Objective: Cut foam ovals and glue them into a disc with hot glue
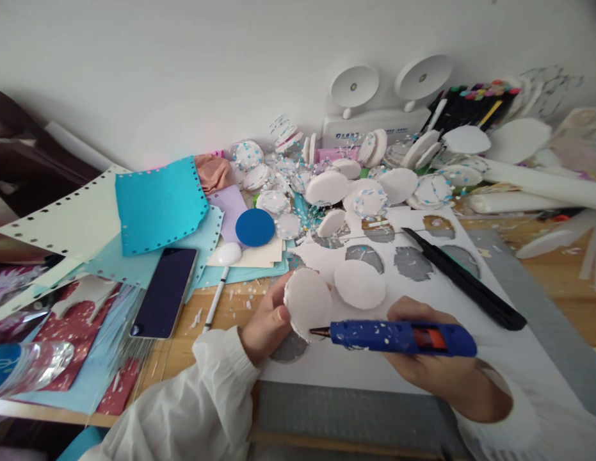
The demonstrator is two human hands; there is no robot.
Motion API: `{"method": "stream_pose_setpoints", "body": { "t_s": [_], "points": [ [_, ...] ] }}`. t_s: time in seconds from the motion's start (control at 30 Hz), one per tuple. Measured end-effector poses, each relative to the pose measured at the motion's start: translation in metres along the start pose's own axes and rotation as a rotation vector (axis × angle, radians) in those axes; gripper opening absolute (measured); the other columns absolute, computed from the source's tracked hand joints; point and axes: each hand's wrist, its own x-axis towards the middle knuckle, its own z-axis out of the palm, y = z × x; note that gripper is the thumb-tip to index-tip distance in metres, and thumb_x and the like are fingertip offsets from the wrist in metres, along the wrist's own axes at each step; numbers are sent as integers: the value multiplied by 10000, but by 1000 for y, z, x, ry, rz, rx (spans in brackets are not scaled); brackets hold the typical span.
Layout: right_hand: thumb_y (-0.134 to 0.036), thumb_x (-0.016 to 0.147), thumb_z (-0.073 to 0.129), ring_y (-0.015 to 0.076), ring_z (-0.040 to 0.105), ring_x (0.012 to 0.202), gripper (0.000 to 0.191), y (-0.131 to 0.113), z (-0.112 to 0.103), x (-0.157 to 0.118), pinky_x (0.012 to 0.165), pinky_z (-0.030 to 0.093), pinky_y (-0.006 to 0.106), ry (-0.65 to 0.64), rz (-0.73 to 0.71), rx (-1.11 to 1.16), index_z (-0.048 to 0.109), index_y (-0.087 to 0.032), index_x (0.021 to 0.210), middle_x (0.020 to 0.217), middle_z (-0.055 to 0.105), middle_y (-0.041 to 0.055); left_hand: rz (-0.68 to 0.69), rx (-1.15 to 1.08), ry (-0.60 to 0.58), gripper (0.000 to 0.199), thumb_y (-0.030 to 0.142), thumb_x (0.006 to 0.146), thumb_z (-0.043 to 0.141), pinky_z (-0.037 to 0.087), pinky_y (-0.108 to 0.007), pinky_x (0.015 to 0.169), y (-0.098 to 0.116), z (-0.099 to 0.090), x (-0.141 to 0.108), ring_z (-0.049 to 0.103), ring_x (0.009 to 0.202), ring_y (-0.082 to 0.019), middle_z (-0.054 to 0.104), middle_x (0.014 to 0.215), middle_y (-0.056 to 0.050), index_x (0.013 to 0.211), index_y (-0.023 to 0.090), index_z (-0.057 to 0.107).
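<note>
My left hand [267, 321] grips a white foam disc [307, 301] by its left edge, tilted up. My right hand [427, 358] is wrapped round a blue tool with a pointed metal tip [374, 335], a red-orange window in its side. The tip meets the disc's lower right edge or lies just in front of it; I cannot tell which. Behind the tool a second white disc [360, 283] lies on a white foam sheet [475, 307] with several round holes cut through it. A black utility knife [463, 278] rests on the sheet's right part.
Many white discs [326, 187], some flecked with blue, are heaped at the back. To the left are a phone [164, 293], a blue disc [255, 227], a turquoise sheet [158, 205] and a bottle [31, 365]. A lamp unit [374, 128] and markers [480, 102] stand behind.
</note>
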Motion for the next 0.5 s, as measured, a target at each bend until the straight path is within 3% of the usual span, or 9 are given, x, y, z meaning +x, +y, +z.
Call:
{"method": "stream_pose_setpoints", "body": {
  "t_s": [0.2,0.37,0.5],
  "points": [
    [-262,748,693,126,544,461,217,2,0,-1,422,478,237,-26,-56,40,477,-248,741,572,529,-51,-27,-31,11,1008,707,508,778,478,-480,917,-3,-3,-1,634,1067,-367,682,1129,-189,1317,161,525],
    [-284,760,695,139,529,441,256,4,1,0,390,462,258,-26,-69,-37,445,-257,712,551,516,-47,-22,-65,7,902,680,527,790,475,-454,921,-3,-3,-1,634,1065,-343,677,1140,-169,1237,163,585],
    [-297,775,682,158,607,486,179,5,6,2,435,507,258,83,-118,-129,512,-243,758,593,597,-24,-42,-74,1,908,701,531,775,471,-469,917,-1,-1,0,635,1055,-347,685,1117,-169,1234,157,593]
  ]
}}
